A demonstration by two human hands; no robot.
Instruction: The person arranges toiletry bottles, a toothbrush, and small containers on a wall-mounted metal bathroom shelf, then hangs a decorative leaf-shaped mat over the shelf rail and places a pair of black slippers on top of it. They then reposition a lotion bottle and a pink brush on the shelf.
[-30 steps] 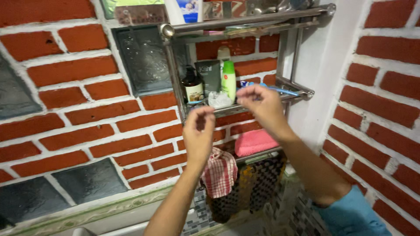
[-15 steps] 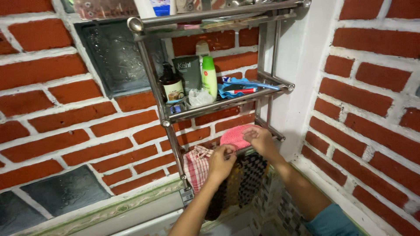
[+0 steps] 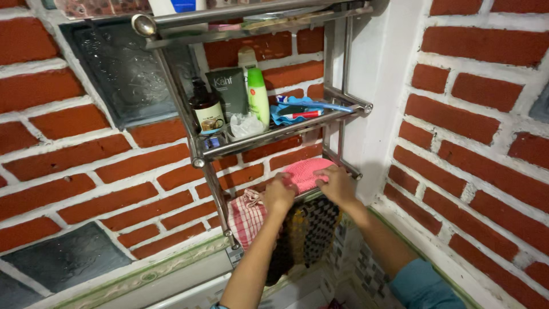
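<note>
Both hands have dropped from the middle shelf, and now the left hand (image 3: 279, 194) and right hand (image 3: 335, 184) grip the pink cloth (image 3: 305, 173) on the rack's (image 3: 197, 150) bottom rail.

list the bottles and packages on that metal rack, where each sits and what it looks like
Dark brown pump bottle: middle shelf, left end, pale label.
Dark green flat pack: behind it, leaning on the brick wall.
Green bottle: right of the pack, upright, paler cap.
White-and-blue container: top shelf, mostly cut off by the frame.
</note>
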